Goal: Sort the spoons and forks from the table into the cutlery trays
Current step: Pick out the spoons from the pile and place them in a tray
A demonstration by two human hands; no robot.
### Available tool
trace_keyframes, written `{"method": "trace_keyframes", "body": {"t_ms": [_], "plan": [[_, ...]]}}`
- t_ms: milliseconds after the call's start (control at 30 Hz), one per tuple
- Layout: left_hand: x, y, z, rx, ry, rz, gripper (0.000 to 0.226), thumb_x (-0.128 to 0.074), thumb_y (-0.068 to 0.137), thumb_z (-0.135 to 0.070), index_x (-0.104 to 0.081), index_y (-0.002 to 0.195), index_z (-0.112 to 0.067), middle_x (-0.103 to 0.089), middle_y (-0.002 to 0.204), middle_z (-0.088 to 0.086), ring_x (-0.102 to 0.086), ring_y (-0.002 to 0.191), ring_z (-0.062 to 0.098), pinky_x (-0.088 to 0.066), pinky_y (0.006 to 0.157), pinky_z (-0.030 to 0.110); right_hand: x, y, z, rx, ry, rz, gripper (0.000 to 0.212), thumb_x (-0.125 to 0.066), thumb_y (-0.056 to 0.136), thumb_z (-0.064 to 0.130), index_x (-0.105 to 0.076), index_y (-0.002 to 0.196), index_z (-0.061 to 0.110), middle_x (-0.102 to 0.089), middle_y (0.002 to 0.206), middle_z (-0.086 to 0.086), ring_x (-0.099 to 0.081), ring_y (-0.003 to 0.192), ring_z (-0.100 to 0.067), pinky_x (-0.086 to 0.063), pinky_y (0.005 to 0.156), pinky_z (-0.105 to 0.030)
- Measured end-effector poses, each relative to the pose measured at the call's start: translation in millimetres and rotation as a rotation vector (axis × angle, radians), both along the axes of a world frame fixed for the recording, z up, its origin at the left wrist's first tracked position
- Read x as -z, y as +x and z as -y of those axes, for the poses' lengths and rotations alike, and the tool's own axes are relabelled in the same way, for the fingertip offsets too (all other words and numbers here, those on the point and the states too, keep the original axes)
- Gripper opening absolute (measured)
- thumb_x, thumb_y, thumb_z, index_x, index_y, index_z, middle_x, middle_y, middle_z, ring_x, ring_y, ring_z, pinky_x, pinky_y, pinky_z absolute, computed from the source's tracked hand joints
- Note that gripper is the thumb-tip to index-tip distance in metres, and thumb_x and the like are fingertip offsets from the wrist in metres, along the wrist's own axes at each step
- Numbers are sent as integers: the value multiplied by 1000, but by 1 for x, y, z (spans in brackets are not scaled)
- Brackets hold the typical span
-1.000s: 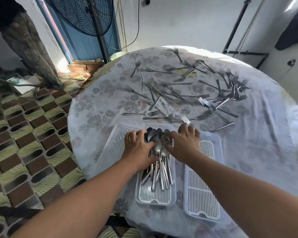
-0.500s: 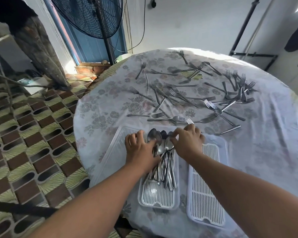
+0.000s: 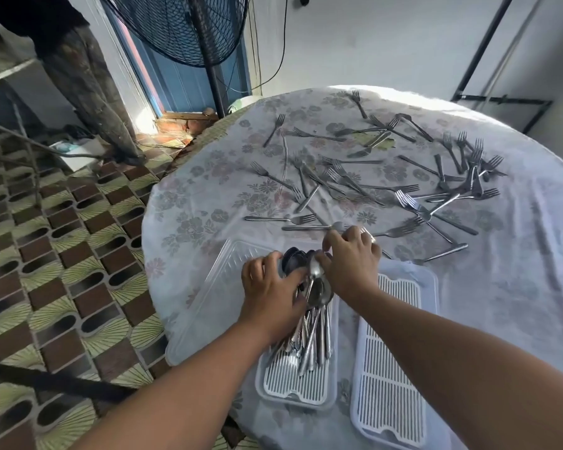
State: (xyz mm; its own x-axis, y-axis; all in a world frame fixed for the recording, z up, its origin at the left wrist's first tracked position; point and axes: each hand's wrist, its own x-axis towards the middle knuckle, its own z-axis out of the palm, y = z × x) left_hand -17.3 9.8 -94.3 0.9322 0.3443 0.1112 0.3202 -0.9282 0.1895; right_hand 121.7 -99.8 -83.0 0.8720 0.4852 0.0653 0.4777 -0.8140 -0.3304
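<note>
Landmark: spoon tray (image 3: 293, 389), white, slatted, at the near edge of the round table (image 3: 189, 203). A bundle of spoons (image 3: 312, 323) lies in it, bowls toward its far end, handles toward the near end. Left hand (image 3: 273, 289) rests on the left side of the bundle, fingers curled round the spoon bowls. Right hand (image 3: 350, 261) sits at the tray's far right corner, fingertips pinching a spoon bowl at the top of the pile. 1 more spoon (image 3: 312, 227) lies on the cloth just beyond the tray. A 2nd slatted tray (image 3: 389, 378) lies just right of the spoon tray; a clear lid (image 3: 215, 287) lies to its left. Forks (image 3: 403, 180) are scattered well beyond the tray across the table.
</note>
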Motion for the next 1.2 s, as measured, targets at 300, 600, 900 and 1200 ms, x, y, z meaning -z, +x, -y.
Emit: {"method": "trace_keyframes", "body": {"t_ms": [300, 600, 900, 1200], "plan": [[6, 13, -3, 53, 104, -43, 43, -67, 79, -60, -63, 118, -42, -39, 136, 9, -30, 123, 36, -10, 113, 49, -6, 1, 20, -72, -66, -3, 32, -51, 93, 60, -66, 109, 36, -42, 117, 1, -40, 119, -26, -28, 107, -47], [19, 21, -9, -80, 60, 34, 37, -71, 82, -53, -62, 109, -28, -40, 137, 13, -29, 120, 33, -26, 107, 51, -18, -4, 19, -168, -451, -69, 41, -61, 87, 58, -64, 124, 42, -32, 142, -12, -27, 135, -37, -23, 114, -57], [28, 34, -17, -267, 9, 174, 41, -65, 79, -63, -62, 96, -27, -42, 119, 7, -34, 108, 29, -31, 100, 49, -27, 16, 9, 78, -11, -132, 21, -60, 97, 48, -67, 116, 40, -49, 127, -5, -43, 125, -30, -31, 106, -48], [31, 28, -19, -242, -133, 90, 51, -55, 80, -77, -57, 100, -30, -35, 122, 2, -29, 115, 28, -19, 108, 44, 0, 6, 7, -20, -72, -73, 34, -60, 94, 58, -61, 120, 36, -53, 132, -1, -42, 129, -27, -29, 106, -47]]}}
